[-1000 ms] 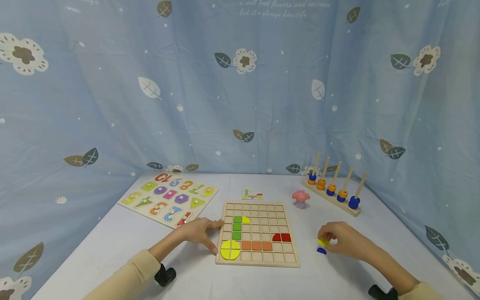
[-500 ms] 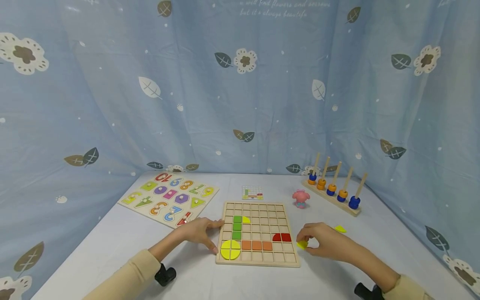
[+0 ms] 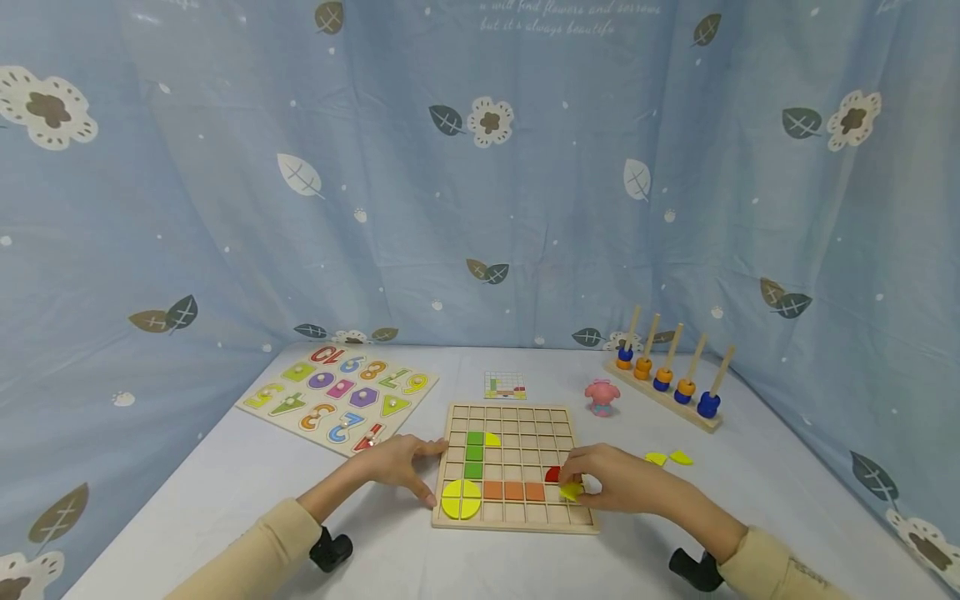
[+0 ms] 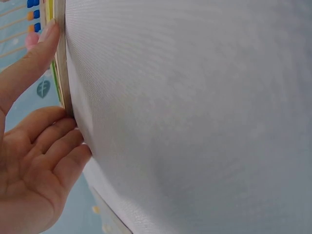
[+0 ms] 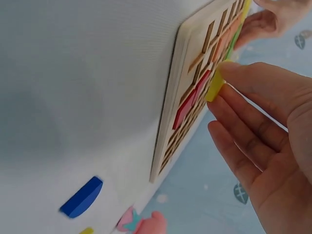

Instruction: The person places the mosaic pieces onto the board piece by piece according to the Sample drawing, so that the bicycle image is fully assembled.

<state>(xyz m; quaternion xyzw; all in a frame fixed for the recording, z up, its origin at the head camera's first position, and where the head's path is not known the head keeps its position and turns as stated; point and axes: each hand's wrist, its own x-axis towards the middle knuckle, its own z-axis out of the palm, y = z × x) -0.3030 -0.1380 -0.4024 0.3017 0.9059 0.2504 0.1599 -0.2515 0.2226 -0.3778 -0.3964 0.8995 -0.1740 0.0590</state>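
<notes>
My right hand (image 3: 622, 477) pinches a yellow quarter-circle piece (image 3: 571, 491) between thumb and fingers, over the lower right of the wooden grid board (image 3: 517, 527). Beside it in the right wrist view lie two red pieces (image 5: 184, 113) on the board. My left hand (image 3: 393, 464) touches the board's left edge, thumb and fingers spread apart along it. Set in the grid are a yellow circle of quarter pieces (image 3: 461, 500), a column of green squares (image 3: 474, 454), a row of orange squares (image 3: 513, 491) and a single yellow quarter-circle (image 3: 492, 439).
Two loose yellow pieces (image 3: 681, 457) and a blue piece (image 5: 80, 197) lie right of the board. Behind it are a pattern card (image 3: 505, 385) and pink figurine (image 3: 602, 397). A number puzzle (image 3: 337, 400) stands left, a peg stacker (image 3: 663, 392) back right.
The right hand has carried the yellow piece leftward from the table to over the board, uncovering loose yellow pieces behind it. The left hand has stayed at the board's edge.
</notes>
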